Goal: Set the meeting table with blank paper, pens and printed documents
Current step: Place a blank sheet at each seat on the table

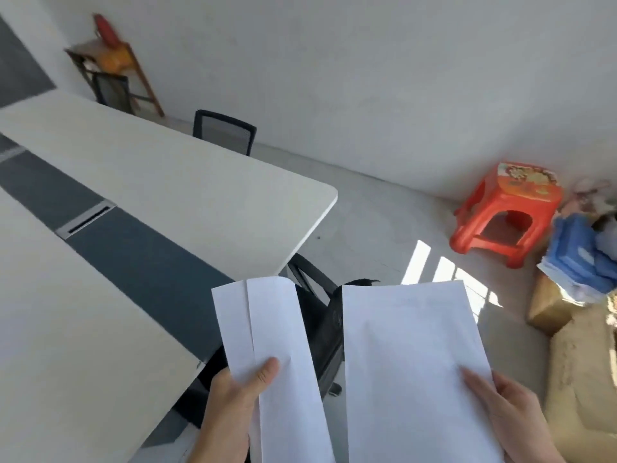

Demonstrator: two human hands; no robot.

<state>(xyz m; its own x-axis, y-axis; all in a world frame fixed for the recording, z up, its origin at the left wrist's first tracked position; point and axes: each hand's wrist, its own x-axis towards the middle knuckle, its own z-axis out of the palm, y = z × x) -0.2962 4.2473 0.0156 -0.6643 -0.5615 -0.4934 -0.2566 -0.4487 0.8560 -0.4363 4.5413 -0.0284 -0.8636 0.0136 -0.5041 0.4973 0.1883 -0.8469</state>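
each hand [233,392] [510,409] pinches its own smooth white paper sheets [267,329] [410,362] beside the long matte table [167,182].

Right of the bench [167,182], the left paper stack [277,329] and right paper stack [407,362] run off the bottom edge, hiding most of the black chair [320,315] and our fingers behind. We cannot read the right stack's faint print.

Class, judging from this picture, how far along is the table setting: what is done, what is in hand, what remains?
Done: nothing visible; no paper or pens lie on the table in view. In hand: the left hand holds white sheets, the right hand more paper. Left: laying paper, pens and documents at every seat.
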